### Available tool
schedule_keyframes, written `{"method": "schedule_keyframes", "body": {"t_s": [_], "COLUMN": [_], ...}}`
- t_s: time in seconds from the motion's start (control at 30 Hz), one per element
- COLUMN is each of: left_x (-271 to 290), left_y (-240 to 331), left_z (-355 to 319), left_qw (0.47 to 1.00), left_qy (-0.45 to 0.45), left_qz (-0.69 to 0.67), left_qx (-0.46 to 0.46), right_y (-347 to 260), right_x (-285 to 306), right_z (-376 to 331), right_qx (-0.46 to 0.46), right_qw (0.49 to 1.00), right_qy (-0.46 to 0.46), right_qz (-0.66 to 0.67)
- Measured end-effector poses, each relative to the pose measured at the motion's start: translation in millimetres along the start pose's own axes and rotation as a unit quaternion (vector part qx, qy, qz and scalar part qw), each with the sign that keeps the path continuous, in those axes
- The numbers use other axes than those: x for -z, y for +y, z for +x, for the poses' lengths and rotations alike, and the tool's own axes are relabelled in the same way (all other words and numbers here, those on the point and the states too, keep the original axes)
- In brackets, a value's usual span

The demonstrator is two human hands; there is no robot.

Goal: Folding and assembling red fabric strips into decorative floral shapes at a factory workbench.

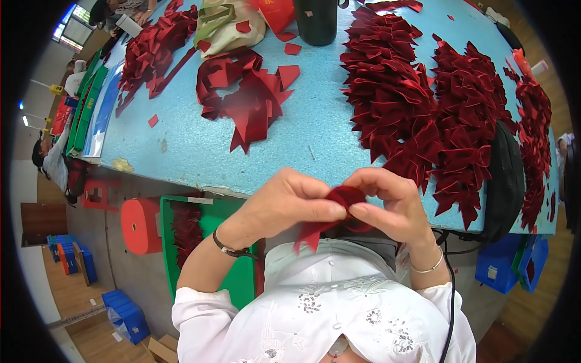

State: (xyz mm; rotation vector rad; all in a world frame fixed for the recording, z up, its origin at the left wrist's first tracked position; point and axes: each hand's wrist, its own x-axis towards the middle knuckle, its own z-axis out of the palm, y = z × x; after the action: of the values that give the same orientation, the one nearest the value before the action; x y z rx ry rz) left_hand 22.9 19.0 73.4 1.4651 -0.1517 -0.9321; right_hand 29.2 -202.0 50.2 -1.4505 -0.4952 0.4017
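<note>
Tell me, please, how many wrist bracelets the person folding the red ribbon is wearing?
2. A dark bracelet sits on the left wrist, below the left hand; a thin silver bracelet sits on the right wrist, below the right hand. Both hands pinch the red ribbon piece. The sleeves could hide more.

The table [315, 136] slants across the view, its near edge running just behind the hands. The left hand [284, 206] and right hand [387, 202] meet in front of that edge, a ribbon piece [346, 199] between them, its tail hanging below. On the table's right part lies a big heap of bows [423, 115], reaching to the near edge; a further row of bows [535, 139] follows the right edge. Near the middle lies a pile of strips [245, 100]. Behind it sit a bag [227, 24] and a cylinder [316, 21] at the far edge. Another heap [154, 51] lies at the far left corner. Below the near edge, left of the hands, a crate [209, 242] stands on the floor with a stool [139, 225] to its left.
</note>
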Motion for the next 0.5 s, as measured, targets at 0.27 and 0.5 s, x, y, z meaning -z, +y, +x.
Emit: {"method": "schedule_keyframes", "body": {"t_s": [0.27, 0.5], "left_x": [-30.2, -34.5], "left_y": [0.7, -2.8], "left_z": [-11.0, -9.3], "left_qw": [0.971, 0.928], "left_qy": [0.148, 0.084], "left_qz": [-0.112, -0.326], "left_qx": [-0.147, -0.157], "right_y": [7.0, 8.4], "right_x": [-16.8, -9.0], "right_z": [2.2, 4.1], "right_qx": [0.264, 0.288], "right_qw": [0.935, 0.926], "right_qy": [0.081, 0.126], "right_qz": [-0.224, -0.21]}}
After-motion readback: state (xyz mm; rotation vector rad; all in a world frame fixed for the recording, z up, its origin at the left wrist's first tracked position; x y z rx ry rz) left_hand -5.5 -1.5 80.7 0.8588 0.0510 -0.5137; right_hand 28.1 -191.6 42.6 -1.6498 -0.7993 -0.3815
